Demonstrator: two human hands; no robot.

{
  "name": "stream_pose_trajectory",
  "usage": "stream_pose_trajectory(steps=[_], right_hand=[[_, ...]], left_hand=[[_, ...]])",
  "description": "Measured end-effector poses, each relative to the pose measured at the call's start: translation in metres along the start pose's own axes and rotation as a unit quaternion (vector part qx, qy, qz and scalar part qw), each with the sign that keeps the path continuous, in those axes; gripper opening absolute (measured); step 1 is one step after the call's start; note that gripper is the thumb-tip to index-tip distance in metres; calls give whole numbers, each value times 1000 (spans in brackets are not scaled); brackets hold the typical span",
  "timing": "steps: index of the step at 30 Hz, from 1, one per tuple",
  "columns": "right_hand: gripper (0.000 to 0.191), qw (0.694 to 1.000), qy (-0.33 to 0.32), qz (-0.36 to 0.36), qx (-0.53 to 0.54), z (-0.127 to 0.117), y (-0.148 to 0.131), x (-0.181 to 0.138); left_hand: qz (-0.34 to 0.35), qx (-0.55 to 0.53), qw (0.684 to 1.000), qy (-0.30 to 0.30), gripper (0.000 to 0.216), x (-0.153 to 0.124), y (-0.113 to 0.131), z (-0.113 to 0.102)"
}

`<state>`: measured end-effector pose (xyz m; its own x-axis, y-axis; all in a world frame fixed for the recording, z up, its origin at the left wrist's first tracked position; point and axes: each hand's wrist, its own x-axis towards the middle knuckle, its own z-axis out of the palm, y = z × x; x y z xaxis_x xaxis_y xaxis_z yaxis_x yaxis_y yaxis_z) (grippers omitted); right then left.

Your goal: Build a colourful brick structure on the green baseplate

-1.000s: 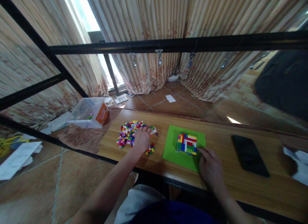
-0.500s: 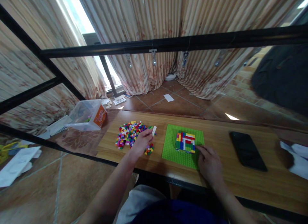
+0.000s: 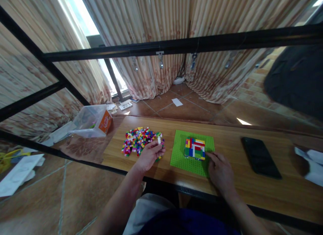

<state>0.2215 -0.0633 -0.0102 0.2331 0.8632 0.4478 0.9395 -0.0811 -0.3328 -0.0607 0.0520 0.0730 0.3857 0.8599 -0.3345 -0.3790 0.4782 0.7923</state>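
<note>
A heap of small coloured bricks (image 3: 137, 140) lies on the wooden table (image 3: 234, 134). To its right sits a green baseplate (image 3: 181, 157) with a block of stacked coloured bricks (image 3: 195, 149) on it. My left hand (image 3: 150, 153) is turned palm up just right of the heap, fingers pinched on a small white brick (image 3: 159, 139). My right hand (image 3: 220, 171) rests on the baseplate's near right corner, fingers curled against the plate beside the stacked block.
A black phone (image 3: 261, 157) lies flat on the table to the right, with white paper (image 3: 310, 164) at the far right edge. A clear plastic box (image 3: 92, 120) with an orange label stands at the table's left end. A black frame bar (image 3: 176, 44) crosses overhead.
My left hand left the heap with a white brick and turned palm up, now holding the brick nearer the baseplate. The right hand has stayed at the plate's corner.
</note>
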Motion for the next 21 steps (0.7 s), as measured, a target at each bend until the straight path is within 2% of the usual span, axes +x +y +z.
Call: stream_pose_trajectory(steps=[7, 14, 21], right_hand=[[36, 1000, 3, -2, 5, 0, 1, 0], [36, 1000, 3, 7, 8, 1, 2, 0], [35, 1000, -1, 11, 16, 0, -2, 0]], left_hand=[[36, 75, 996, 23, 33, -3, -1, 2], [78, 151, 981, 95, 31, 3, -7, 4], [101, 193, 969, 115, 25, 5, -14, 7]])
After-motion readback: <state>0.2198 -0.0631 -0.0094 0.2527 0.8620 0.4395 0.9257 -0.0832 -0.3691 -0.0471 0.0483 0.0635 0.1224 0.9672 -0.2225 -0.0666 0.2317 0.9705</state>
